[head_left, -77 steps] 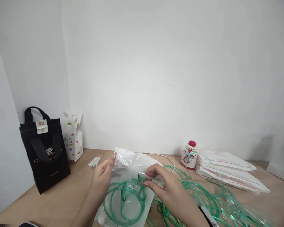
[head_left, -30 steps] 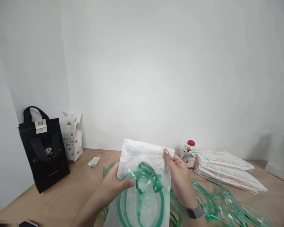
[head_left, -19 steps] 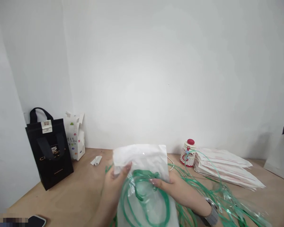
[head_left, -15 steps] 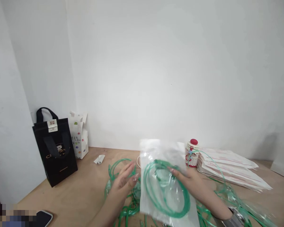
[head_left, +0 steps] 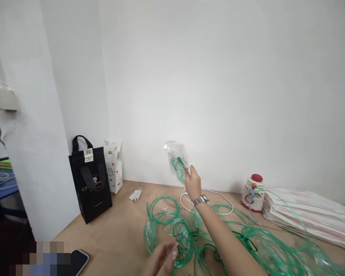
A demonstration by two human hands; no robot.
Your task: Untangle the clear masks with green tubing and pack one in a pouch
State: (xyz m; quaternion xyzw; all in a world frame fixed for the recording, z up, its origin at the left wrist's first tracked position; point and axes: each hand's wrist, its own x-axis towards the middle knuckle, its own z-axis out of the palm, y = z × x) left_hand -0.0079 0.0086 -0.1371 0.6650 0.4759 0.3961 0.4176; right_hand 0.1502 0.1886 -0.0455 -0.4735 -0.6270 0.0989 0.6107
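Held up near the wall, a clear-and-white plastic pouch [head_left: 175,153] shows coiled green tubing inside. My right hand [head_left: 193,182], with a metal-banded watch on the wrist, is closed on its lower right corner. Low in the view, my left hand [head_left: 163,257] has its fingers half bent, the thumb a little apart, and nothing visible in it. Just beyond it lies a coil of green tubing [head_left: 191,245] with a clear plastic mask [head_left: 181,234]. Whether the fingertips touch the coil is hard to see. More tangled green tubing [head_left: 264,239] spreads to the right, partly hidden by my right forearm.
A black gift bag [head_left: 93,188] and a white printed bag [head_left: 115,168] stand at the left. Nearby are a crumpled wrapper [head_left: 135,195] and a phone [head_left: 77,262]. A white cable [head_left: 227,203], a red-lidded jar [head_left: 253,193] and stacked white packets [head_left: 310,214] lie farther right.
My right hand has carried the pouch up and away, toward the wall. My left hand has dropped lower, beside the coil. The view has swung left, showing a blue table at the edge.
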